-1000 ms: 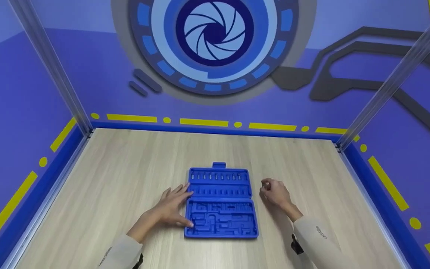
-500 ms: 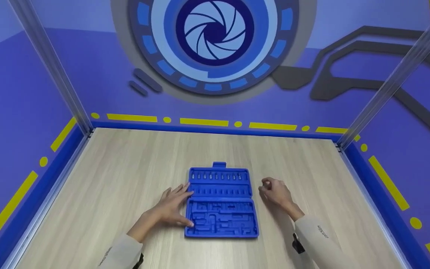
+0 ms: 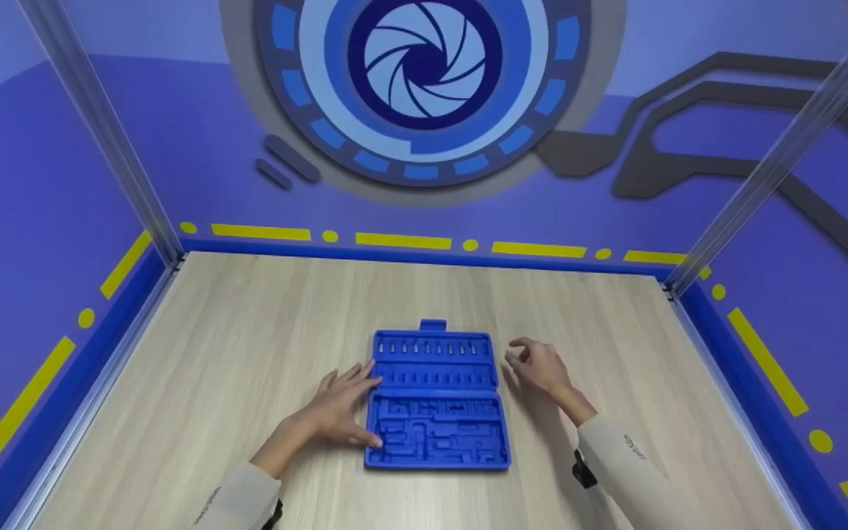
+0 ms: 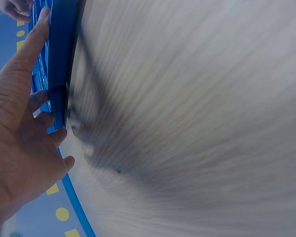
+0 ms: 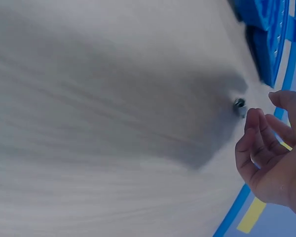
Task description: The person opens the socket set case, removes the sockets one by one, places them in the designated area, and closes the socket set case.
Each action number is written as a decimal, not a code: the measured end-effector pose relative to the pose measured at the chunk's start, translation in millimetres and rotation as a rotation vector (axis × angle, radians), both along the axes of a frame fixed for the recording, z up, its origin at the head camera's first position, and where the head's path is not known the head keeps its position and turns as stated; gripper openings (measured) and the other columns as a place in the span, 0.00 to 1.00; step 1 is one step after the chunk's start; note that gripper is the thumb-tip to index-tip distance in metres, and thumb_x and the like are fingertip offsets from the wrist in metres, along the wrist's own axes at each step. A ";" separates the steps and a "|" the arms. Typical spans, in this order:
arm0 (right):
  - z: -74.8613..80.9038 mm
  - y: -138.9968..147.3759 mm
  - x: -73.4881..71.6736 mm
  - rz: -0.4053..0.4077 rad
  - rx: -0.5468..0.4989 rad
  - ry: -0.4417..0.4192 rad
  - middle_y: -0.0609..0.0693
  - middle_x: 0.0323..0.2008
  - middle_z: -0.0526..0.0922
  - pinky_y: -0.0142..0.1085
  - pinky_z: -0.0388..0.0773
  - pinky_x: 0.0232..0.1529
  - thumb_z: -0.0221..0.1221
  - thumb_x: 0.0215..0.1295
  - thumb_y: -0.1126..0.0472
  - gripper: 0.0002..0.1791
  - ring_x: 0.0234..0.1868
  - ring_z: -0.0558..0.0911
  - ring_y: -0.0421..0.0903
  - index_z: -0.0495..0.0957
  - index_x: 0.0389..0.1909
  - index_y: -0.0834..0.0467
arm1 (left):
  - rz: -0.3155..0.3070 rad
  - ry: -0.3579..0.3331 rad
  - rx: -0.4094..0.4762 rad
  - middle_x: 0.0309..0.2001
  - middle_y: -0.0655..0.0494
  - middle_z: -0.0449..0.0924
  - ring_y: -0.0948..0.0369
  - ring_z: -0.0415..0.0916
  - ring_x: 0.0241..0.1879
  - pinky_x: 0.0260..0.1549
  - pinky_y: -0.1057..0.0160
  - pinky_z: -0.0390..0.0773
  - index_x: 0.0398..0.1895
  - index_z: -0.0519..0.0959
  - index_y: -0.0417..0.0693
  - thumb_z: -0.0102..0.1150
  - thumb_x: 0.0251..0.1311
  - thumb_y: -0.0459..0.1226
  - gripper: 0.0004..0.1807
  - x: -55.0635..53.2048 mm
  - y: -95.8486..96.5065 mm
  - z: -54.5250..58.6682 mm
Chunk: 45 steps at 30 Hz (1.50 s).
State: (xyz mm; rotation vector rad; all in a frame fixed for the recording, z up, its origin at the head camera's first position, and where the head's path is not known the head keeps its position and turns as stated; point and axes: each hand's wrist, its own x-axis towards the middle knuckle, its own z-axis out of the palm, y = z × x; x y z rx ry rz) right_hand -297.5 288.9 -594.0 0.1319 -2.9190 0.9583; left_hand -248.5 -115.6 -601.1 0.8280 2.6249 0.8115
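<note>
A blue moulded case (image 3: 435, 430) lies unfolded on the wood-look table, with several small metal bits (image 3: 428, 348) standing in its lid's far row. My left hand (image 3: 339, 412) rests at the case's left side, thumb on the near rim and fingers spread by the lid. Close by the lid's right edge is my right hand (image 3: 542, 366), its index finger stretched out. In the right wrist view a small metal piece (image 5: 240, 106), like a socket, shows right at the fingertips. The thumb stands apart from the bent fingers there.
The pale tabletop (image 3: 269, 316) ends at a blue-and-yellow printed back wall (image 3: 409, 228). Metal posts (image 3: 762, 173) rise at both far corners. The case's latch tab (image 3: 433, 324) points towards the back wall.
My right hand has shifted slightly left and away from me, towards the lid, and its index finger and thumb have parted. The left hand and the case stay put.
</note>
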 end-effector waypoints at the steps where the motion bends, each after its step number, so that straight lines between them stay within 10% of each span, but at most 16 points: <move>1: 1.2 -3.4 -1.3 0.014 -0.015 -0.001 0.53 0.27 0.88 0.34 0.75 0.26 0.65 0.68 0.60 0.17 0.23 0.80 0.40 0.83 0.54 0.64 | 0.001 0.000 -0.001 0.82 0.37 0.46 0.34 0.44 0.80 0.75 0.28 0.39 0.78 0.61 0.42 0.80 0.41 0.60 0.63 -0.1 -0.2 0.0; 14: 1.5 -50.5 -16.8 0.153 -0.212 -0.033 0.56 0.29 0.83 0.26 0.74 0.24 0.62 0.69 0.67 0.14 0.25 0.80 0.40 0.82 0.52 0.71 | 0.006 -0.010 0.009 0.82 0.38 0.46 0.35 0.43 0.81 0.75 0.27 0.38 0.78 0.61 0.42 0.81 0.41 0.59 0.63 -1.7 0.8 1.2; 30: 0.6 -68.2 -19.5 0.003 -0.038 -0.094 0.59 0.36 0.86 0.46 0.82 0.40 0.63 0.65 0.67 0.17 0.33 0.82 0.48 0.81 0.52 0.71 | 0.001 -0.019 0.023 0.82 0.39 0.46 0.37 0.43 0.81 0.76 0.28 0.38 0.78 0.62 0.43 0.81 0.40 0.59 0.63 0.2 3.7 -1.9; 45: -1.0 -70.8 -26.7 0.040 0.009 -0.080 0.64 0.43 0.85 0.55 0.81 0.49 0.63 0.67 0.65 0.15 0.43 0.84 0.57 0.79 0.50 0.70 | 0.013 -0.016 0.020 0.82 0.40 0.46 0.37 0.43 0.81 0.76 0.29 0.37 0.78 0.61 0.43 0.81 0.39 0.60 0.64 0.7 -0.9 -1.1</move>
